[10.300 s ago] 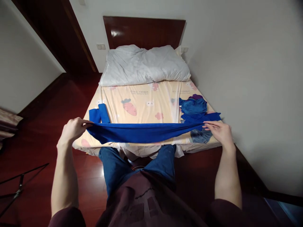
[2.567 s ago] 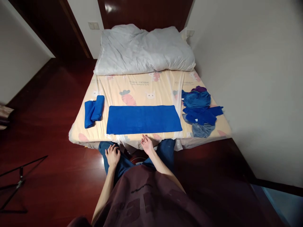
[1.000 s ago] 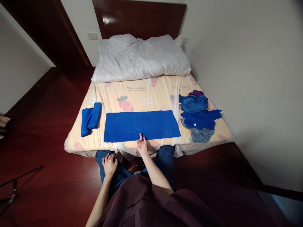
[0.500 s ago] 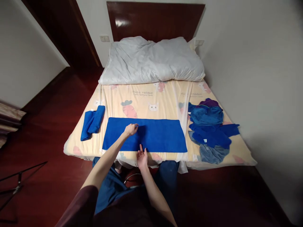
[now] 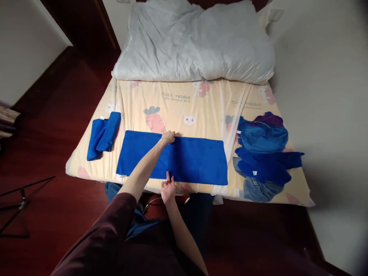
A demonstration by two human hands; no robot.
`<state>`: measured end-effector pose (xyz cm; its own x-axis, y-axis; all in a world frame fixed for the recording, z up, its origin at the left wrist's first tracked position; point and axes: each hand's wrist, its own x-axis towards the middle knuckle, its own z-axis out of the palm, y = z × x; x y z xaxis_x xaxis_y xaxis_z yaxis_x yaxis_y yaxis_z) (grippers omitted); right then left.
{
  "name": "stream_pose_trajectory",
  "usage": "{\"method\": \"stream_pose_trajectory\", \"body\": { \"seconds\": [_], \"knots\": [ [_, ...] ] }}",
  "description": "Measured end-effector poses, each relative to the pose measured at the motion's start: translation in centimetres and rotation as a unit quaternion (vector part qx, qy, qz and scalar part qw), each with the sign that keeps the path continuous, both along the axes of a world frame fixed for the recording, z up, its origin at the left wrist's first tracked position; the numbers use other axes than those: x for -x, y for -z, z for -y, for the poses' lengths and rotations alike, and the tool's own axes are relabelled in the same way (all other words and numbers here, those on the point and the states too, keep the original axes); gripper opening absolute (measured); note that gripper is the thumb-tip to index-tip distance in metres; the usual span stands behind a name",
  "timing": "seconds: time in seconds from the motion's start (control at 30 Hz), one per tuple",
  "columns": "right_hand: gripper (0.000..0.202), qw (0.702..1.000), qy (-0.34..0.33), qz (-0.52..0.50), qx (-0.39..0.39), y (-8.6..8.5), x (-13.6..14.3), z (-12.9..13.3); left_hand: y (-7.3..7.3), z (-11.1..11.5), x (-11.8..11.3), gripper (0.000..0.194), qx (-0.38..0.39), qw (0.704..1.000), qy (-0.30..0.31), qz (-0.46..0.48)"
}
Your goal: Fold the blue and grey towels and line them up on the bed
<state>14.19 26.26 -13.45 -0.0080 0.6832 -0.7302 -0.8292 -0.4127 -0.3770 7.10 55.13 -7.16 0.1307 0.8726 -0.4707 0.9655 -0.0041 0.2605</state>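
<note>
Blue cloth point(image 5: 201, 161): lay flat and lengthwise across the near part of the bed point(image 5: 132, 103), its far edge at the left grip and its near edge at the right grip.
Left grip point(image 5: 168, 137): was curled at the middle of the far edge; whether it pinched the fabric, I could not tell.
Right grip point(image 5: 168, 189): was open, palm up, at the near edge, the index finger stretched over the cloth and the other fingers loosely bent; contact was unclear.
Left forearm point(image 5: 142, 168): slanted over the cloth and hid part of it.
Folded blue pieces point(image 5: 99, 140): lay to the left of the cloth, near it but apart, one overlapping the other, with a white tag showing.
Clothes pile point(image 5: 264, 138): sat to the right, apart from the cloth, in blue, purple and grey-blue.
Quilt point(image 5: 198, 42): lay bunched at the head end, beyond the cloth.
</note>
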Motion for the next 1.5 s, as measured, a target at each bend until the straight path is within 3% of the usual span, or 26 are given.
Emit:
{"method": "stream_pose_trajectory", "body": {
  "seconds": [0.37, 0.6, 0.73, 0.87, 0.97, 1.13, 1.23, 1.3, 1.4, 1.5],
  "knots": [
    [0.027, 0.999, -0.025, 0.027, 0.005, -0.4, -0.1, -0.1, 0.4, -0.1, 0.5, 0.032, 0.082, 0.994, -0.038, 0.068],
    [0.027, 0.999, -0.033, 0.042, -0.004, 0.0, -0.3, 1.0, -0.3, -1.2, 0.0, 0.045, -0.009, 0.997, -0.066, 0.044],
    [0.031, 0.998, -0.046, 0.034, 0.001, 0.2, -0.5, 1.4, -0.1, -0.6, -0.3, 0.045, -0.038, 0.996, -0.073, 0.031],
    [0.032, 0.998, -0.053, 0.033, -0.016, -0.3, -0.7, 0.9, 0.2, 0.3, 0.1, 0.043, -0.042, 0.995, -0.077, 0.037],
    [0.033, 0.996, -0.062, 0.055, -0.026, -1.1, -0.9, 1.0, -0.6, 0.3, 0.4, 0.042, -0.065, 0.993, -0.086, 0.046],
    [0.040, 0.989, -0.061, 0.119, -0.056, -3.4, -2.0, 1.9, -3.9, 0.6, 0.7, 0.039, -0.124, 0.985, -0.091, 0.081],
    [0.043, 0.974, -0.054, 0.196, -0.097, -6.0, -4.2, 1.7, -7.0, 2.1, 1.5, 0.037, -0.164, 0.971, -0.107, 0.140],
    [0.046, 0.957, -0.056, 0.256, -0.127, -8.2, -6.4, 1.1, -9.4, 3.4, 2.6, 0.035, -0.179, 0.946, -0.144, 0.227],
    [0.048, 0.905, -0.035, 0.380, -0.188, -12.2, -10.1, -1.0, -13.7, 5.6, 5.0, 0.031, -0.198, 0.882, -0.203, 0.376],
    [0.052, 0.800, 0.009, 0.536, -0.270, -16.9, -13.2, -4.1, -18.3, 7.9, 7.5, 0.034, -0.239, 0.811, -0.219, 0.487]
  ]
}}
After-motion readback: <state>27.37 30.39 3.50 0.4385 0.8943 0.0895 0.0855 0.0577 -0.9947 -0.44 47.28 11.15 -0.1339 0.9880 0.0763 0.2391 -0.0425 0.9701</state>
